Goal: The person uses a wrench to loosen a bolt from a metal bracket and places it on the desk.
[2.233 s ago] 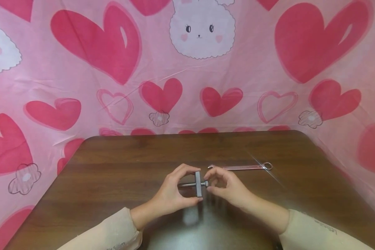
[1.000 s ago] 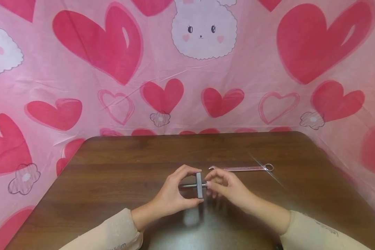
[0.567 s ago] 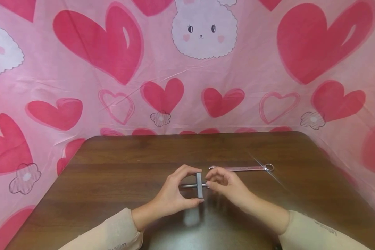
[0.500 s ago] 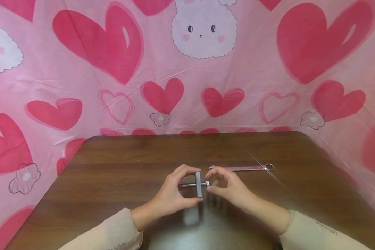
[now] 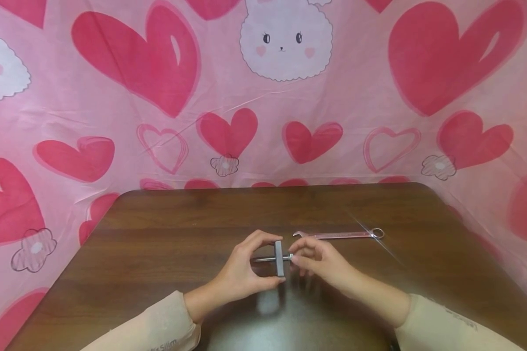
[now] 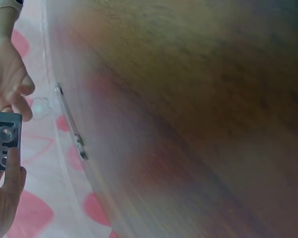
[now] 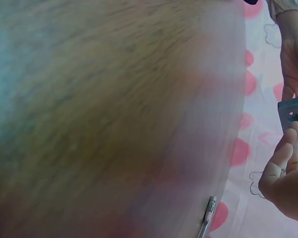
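Left hand [image 5: 234, 273]: looked unchanged over the last half second; its fingers gripped the metal plate [image 5: 279, 259] by the upper and lower edges, thumb below, holding it off the surface [image 5: 158, 234].
Bolt [image 5: 265, 259]: showed on both sides of the plate, the longer visible stretch reaching into the gap of the left hand, its far tip hidden; at the right end sat a nut or head, which of the two could not be told.
Metal plate: had not visibly shifted; it stood nearly upright over the middle of the surface.
Right hand [image 5: 322, 263]: here lay the change. Half a second earlier the thumb was just below the bolt's right end, leaving it bare; now thumb and fingers pinched that end. The renewed hold suggested the bolt was being turned by hand in small steps; whether in or out could not be told.
Wrench [image 5: 340, 235]: lay untouched behind the right hand, forked end to the left, ring end to the right.
Gripped items, counted: one bolt, one plate.
Hands, counted: one left, one right, in two pale sleeves [image 5: 158, 319].
Tools on the surface, counted: one wrench.
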A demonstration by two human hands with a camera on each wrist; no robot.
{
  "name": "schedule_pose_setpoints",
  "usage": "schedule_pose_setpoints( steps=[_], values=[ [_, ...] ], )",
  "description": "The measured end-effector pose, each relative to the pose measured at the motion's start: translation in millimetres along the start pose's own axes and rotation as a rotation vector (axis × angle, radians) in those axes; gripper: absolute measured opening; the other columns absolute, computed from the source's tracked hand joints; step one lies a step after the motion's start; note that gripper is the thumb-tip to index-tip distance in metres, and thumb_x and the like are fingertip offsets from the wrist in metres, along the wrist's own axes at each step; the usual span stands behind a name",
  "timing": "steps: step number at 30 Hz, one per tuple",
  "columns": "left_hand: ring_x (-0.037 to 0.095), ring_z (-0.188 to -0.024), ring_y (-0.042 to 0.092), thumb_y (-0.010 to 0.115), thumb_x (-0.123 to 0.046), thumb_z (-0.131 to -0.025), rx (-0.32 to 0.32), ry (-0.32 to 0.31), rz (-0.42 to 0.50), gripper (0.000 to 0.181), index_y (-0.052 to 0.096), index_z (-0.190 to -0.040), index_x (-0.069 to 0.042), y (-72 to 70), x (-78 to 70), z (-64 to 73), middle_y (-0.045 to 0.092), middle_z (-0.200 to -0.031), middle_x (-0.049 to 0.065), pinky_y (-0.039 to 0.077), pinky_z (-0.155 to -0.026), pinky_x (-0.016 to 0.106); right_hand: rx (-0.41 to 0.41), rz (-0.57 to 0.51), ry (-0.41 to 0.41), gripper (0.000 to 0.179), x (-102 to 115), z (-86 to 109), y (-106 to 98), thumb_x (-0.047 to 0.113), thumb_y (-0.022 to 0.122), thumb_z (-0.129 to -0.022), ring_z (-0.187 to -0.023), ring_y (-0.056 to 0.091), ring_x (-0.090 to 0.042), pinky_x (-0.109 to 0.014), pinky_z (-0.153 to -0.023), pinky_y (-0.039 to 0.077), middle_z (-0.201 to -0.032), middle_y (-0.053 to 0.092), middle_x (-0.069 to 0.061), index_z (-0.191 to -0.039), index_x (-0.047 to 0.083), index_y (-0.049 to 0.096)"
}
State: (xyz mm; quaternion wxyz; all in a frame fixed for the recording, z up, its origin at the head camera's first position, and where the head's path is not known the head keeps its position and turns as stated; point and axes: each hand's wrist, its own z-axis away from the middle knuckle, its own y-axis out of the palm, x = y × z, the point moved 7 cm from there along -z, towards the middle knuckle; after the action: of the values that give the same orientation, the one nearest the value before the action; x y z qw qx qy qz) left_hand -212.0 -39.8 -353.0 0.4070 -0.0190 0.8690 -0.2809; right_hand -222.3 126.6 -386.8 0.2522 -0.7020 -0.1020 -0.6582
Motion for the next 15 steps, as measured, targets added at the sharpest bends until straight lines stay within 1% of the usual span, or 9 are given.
schedule_pose_setpoints(
  steps=[3,8,12,14,15],
  values=[
    [0.014,-0.112,0.062,0.091,-0.012,-0.066,0.002,-0.005,0.004,0.067,0.061,-0.126,-0.017,0.3,0.0,0.2,0.066,-0.115,0.003,0.055,-0.100,0.042,-0.009,-0.005,-0.006,0.031,2.7,-1.7,1.0,0.017,0.060,-0.099,-0.070,0.061,-0.014,-0.027,-0.062,0.053,-0.091,0.069,-0.028,-0.116,-0.008,0.058],
    [0.013,-0.113,0.061,0.091,-0.012,-0.065,0.006,-0.013,0.022,0.068,0.060,-0.126,-0.018,0.0,-1.8,0.7,0.065,-0.116,0.001,0.054,-0.101,0.042,-0.036,-0.013,-0.013,0.029,4.8,-3.5,2.5,0.017,0.060,-0.099,-0.068,0.061,-0.013,-0.027,-0.062,0.054,-0.083,0.069,-0.021,-0.111,-0.010,0.059],
    [0.013,-0.113,0.061,0.091,-0.012,-0.065,0.003,-0.019,0.019,0.068,0.061,-0.126,-0.018,-1.2,-2.5,1.5,0.065,-0.116,0.000,0.055,-0.100,0.041,-0.063,0.011,-0.051,0.026,6.2,-2.5,2.7,0.010,0.067,-0.093,-0.074,0.062,-0.011,-0.026,-0.067,0.055,-0.091,0.066,-0.014,-0.111,-0.008,0.060],
    [0.012,-0.112,0.061,0.091,-0.012,-0.065,-0.001,-0.022,0.013,0.068,0.061,-0.125,-0.018,-2.0,-2.2,2.1,0.065,-0.116,-0.003,0.055,-0.100,0.041,-0.067,0.029,-0.087,0.028,7.8,-1.8,3.2,0.007,0.070,-0.089,-0.077,0.062,-0.011,-0.024,-0.069,0.055,-0.097,0.063,-0.014,-0.111,-0.006,0.060],
    [0.013,-0.111,0.061,0.091,-0.012,-0.065,-0.003,-0.020,0.010,0.067,0.061,-0.125,-0.018,-2.3,-2.1,2.4,0.065,-0.116,-0.002,0.055,-0.099,0.042,-0.067,0.040,-0.105,0.028,8.6,-1.7,3.5,0.006,0.072,-0.087,-0.078,0.062,-0.010,-0.024,-0.070,0.054,-0.100,0.063,-0.014,-0.111,-0.006,0.060]
  ],
)
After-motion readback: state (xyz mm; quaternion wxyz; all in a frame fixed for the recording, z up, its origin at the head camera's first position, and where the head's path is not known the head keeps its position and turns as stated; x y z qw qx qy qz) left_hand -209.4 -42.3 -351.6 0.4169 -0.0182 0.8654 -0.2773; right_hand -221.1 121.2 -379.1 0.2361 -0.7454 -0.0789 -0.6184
